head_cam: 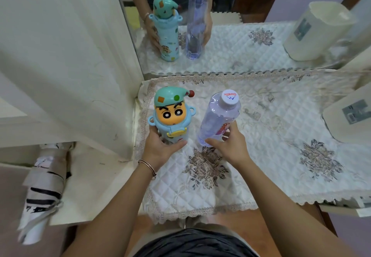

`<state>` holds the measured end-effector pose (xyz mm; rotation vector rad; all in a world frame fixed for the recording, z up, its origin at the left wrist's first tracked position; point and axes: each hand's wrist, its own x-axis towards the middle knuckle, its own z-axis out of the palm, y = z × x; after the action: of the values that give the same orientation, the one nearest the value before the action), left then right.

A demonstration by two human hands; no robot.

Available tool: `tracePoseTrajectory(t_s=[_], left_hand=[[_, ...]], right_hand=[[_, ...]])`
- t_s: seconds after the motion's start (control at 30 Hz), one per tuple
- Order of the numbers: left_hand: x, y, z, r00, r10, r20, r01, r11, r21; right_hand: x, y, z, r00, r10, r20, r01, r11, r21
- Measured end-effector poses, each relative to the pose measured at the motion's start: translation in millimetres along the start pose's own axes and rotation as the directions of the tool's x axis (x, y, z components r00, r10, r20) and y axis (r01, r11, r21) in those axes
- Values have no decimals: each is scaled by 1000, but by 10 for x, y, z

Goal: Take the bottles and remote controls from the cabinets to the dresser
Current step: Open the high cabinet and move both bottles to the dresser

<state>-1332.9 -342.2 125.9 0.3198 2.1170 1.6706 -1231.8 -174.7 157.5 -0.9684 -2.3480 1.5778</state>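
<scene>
A light-blue cartoon bottle (171, 114) with a face and a green cap stands upright on the dresser's quilted cloth (271, 132), near its left rear corner. My left hand (160, 148) wraps around its lower body. To its right stands a clear plastic water bottle (218, 118) with a white cap and red label, and my right hand (228, 146) grips its lower part. Both bottles and both hands are mirrored in the mirror (230, 36) behind the dresser. No remote control is in view.
A cream box-shaped appliance (349, 116) stands at the dresser's right edge. A tall cream cabinet side (70, 66) rises to the left. A folded black-and-white umbrella (42, 192) lies on a low ledge at lower left. Open cloth lies in front of the bottles.
</scene>
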Motion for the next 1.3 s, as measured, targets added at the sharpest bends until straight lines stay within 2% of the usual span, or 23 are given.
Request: tracePoseTrajectory(t_s=[0.2, 0.37, 0.67, 0.87, 1.0, 1.3], left_hand=[[-41, 70, 52, 998, 6, 66, -10, 998, 56], [-181, 73, 31, 1000, 3, 15, -4, 999, 51], [-297, -17, 109, 997, 4, 79, -8, 999, 52], [-335, 56, 156, 997, 41, 68, -46, 997, 62], [-336, 53, 155, 997, 19, 72, -22, 999, 42], [-395, 127, 203, 998, -2, 70, 1, 1000, 15]], right_hand=[[-64, 36, -84, 999, 6, 41, -6, 1000, -6], [-136, 43, -84, 999, 13, 51, -14, 1000, 16], [-156, 67, -81, 996, -38, 79, 35, 998, 44], [-180, 87, -104, 997, -69, 39, 68, 997, 24], [-231, 149, -124, 998, -53, -17, 53, 998, 35], [-227, 87, -142, 997, -72, 42, 72, 997, 0]])
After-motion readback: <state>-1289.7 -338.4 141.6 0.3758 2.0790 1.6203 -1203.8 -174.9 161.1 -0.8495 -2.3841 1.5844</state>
